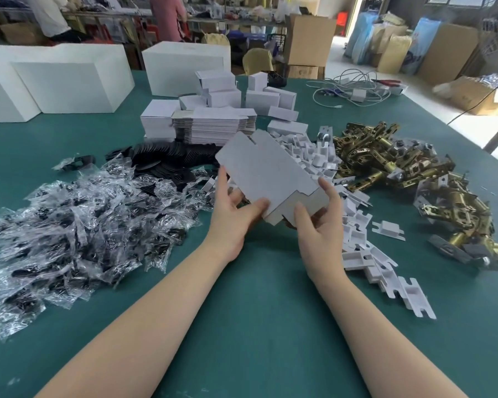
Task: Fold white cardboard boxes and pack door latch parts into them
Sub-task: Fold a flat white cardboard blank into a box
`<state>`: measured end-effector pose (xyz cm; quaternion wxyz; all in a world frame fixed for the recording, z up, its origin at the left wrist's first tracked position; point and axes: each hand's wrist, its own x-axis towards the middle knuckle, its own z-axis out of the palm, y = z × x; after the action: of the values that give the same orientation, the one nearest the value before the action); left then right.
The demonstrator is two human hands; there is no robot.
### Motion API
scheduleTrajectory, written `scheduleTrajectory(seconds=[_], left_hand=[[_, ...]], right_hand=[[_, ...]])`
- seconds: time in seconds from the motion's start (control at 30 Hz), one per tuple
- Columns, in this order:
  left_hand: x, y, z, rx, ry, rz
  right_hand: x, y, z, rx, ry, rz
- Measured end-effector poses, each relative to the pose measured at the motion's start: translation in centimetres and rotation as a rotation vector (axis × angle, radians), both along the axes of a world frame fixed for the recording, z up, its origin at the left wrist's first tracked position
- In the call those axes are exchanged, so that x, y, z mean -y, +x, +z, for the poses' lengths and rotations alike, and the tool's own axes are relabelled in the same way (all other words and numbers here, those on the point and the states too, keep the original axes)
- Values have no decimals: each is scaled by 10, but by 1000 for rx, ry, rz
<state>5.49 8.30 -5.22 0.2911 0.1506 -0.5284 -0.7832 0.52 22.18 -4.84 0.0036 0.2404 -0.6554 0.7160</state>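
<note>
A flat, unfolded white cardboard box blank (266,168) is held tilted above the green table (256,311), its grey inner side facing me. My left hand (236,208) grips its near left edge, thumb on top and fingers under. My right hand (318,216) grips the near right flap, thumb on the grey face. A stack of flat blanks (213,124) lies behind. Brass door latch parts (385,165) are heaped on the right. White cardboard inserts (365,248) trail along the right of my hands.
Clear bags of black parts (69,225) cover the left. Black plates (167,159) lie behind them. Folded small boxes (253,93) and large white cartons (64,79) stand at the back. Cables (354,87) lie far right. People stand at the far benches.
</note>
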Motion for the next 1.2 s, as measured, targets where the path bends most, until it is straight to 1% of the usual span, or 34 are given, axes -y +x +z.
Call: scheduleTrajectory(seconds=[0.1, 0.17, 0.3, 0.4, 0.47, 0.57, 0.6, 0.73, 0.83, 0.9, 0.97, 1.03, 1.2], left_hand=[[6, 2, 1, 43, -37, 46], [4, 2, 3, 78, -97, 34], [-12, 4, 3, 125, -314, 1], [-19, 4, 0, 140, -374, -24], [-21, 4, 0, 149, -343, -30], [-24, 5, 2, 104, -136, -43], [-25, 5, 4, 88, -101, -35], [-29, 5, 9, 72, -90, 9], [-31, 6, 11, 57, -82, -65], [-32, 6, 11, 60, -32, -78], [-33, 5, 11, 46, 36, -53], [-34, 4, 12, 40, 63, -32], [-33, 6, 15, 34, 32, -6]], right_hand=[[-1, -9, 0, -38, 135, -49], [-3, -13, -1, -48, 235, -74], [-5, -15, -2, -21, 273, -73], [-4, -13, -1, -7, 294, -51], [-4, -12, -1, -1, 306, -42], [-3, -10, -2, 31, 296, -24], [-2, -9, -2, 44, 294, -15], [-2, -8, 0, 111, 247, 4], [-3, -10, 1, 158, 182, 18], [-3, -11, 3, 176, 170, 29], [-3, -11, 3, 164, 175, 46], [-2, -10, 4, 147, 181, 61], [-2, -9, 3, 143, 148, 100]])
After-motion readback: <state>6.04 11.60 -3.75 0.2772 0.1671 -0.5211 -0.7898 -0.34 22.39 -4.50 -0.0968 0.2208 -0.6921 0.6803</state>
